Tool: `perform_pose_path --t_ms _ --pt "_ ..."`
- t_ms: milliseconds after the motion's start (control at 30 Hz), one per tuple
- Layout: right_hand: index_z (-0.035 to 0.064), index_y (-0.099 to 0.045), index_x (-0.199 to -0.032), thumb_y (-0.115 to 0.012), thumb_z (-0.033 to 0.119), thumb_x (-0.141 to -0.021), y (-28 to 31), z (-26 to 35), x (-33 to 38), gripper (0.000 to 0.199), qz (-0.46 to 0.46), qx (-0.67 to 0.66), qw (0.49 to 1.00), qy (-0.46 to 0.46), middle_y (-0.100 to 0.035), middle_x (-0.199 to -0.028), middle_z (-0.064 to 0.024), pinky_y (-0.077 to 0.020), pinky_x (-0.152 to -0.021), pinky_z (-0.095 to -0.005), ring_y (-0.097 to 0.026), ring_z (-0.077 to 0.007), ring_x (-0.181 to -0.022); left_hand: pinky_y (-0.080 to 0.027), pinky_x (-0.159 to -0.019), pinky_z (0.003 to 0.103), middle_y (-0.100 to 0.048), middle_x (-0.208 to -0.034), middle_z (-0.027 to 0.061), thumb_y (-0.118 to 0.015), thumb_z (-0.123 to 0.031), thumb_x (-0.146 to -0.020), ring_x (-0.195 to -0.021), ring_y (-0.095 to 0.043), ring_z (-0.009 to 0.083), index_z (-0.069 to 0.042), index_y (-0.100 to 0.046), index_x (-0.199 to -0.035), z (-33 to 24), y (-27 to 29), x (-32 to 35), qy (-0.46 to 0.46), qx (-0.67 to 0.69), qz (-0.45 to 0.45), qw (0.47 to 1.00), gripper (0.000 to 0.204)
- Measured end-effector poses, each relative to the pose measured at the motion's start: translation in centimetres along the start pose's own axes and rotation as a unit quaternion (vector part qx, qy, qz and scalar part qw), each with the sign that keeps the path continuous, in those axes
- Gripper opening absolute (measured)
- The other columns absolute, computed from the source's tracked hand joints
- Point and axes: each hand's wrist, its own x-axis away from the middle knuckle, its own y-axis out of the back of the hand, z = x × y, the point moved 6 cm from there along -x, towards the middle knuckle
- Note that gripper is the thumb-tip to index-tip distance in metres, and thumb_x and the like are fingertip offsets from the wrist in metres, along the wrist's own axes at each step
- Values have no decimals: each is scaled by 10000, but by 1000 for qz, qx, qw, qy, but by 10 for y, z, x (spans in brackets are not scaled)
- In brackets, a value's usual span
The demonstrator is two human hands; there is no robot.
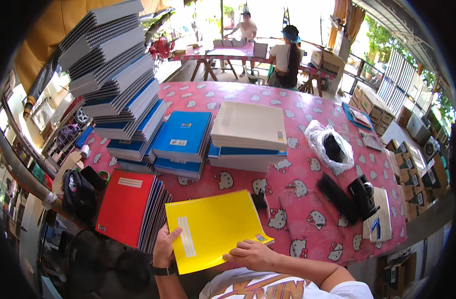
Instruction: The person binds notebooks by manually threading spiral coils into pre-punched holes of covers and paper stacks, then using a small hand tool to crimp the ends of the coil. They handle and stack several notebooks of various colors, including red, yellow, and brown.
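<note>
Watching through the head camera, I have the yellow, rectangular, spiral-bound paper notebook (213,226) between both hands at the near edge of the pink, cat-printed surface (307,219), left of that edge's middle. My left hand (164,245) is clamped on the notebook's left edge, thumb across the cover, its other fingers mostly hidden; a black band (163,270) circles that wrist. My right hand (253,254) lies on the cover's lower right part, fingers curled close together; I cannot tell whether it grips or only rests. So the notebook extends rightward from my left hand and passes beneath my right fingers.

Just left of it, by the surface's near left corner, I see a red-topped stack of spiral-bound notebooks (123,202). Farther in, toward the left edge, rises a tall, leaning stack of white-paged spiral-bound notebooks (121,82); beside it sit a blue-topped stack (183,130) and a cream-topped stack (250,122). Toward the right edge lie a crumpled white plastic bag (316,138) and a slim blue pen (375,224).
</note>
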Motion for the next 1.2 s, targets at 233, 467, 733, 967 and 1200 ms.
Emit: perform_pose_path --t_ms 233,467,733,967,1200 --pt "115 -601 -1109 -787 82 -648 52 -67 59 499 -388 -27 871 -302 -584 -1074 -41 -429 -865 -350 -518 -194 -1036 -432 -839 276 -616 -1034 62 -599 -95 -879 -943 -560 133 27 -549 -1116 -27 -2 19 -237 -207 -67 947 271" --pt "42 -668 -995 -683 57 -814 21 -111 81 182 -261 -385 822 -328 -653 -1003 -14 -475 -795 -286 -586 -105 -904 -432 -790 262 -612 -973 43 -633 -149 -874 -893 -552 106 31 -578 -1068 -70 -54 0 -322 -134 78 934 271" --pt "62 -681 -988 -650 9 -822 -2 -101 75 177 -308 -299 849 -309 -676 -900 -6 -493 -720 -256 -605 -85 -798 -444 -784 262 -628 -949 40 -615 -102 -880 -866 -565 98 19 -586 -1038 -56 -46 -14 -255 -177 100 945 201" --pt "61 -639 -1046 -694 14 -758 -60 -116 96 296 -266 -360 814 -371 -662 -937 -42 -492 -777 -313 -608 -160 -868 -421 -859 280 -590 -969 42 -604 -77 -877 -948 -544 122 -25 -569 -970 -44 -52 -28 -255 -252 149 921 113" --pt "35 -619 -967 -630 72 -744 -1 -184 144 227 -266 83 831 -480 -604 -1006 -150 -458 -826 -387 -544 -319 -956 -416 -805 268 -514 -915 24 -559 -147 -914 -868 -506 114 -45 -520 -1041 5 16 -42 -241 -120 -63 961 168"
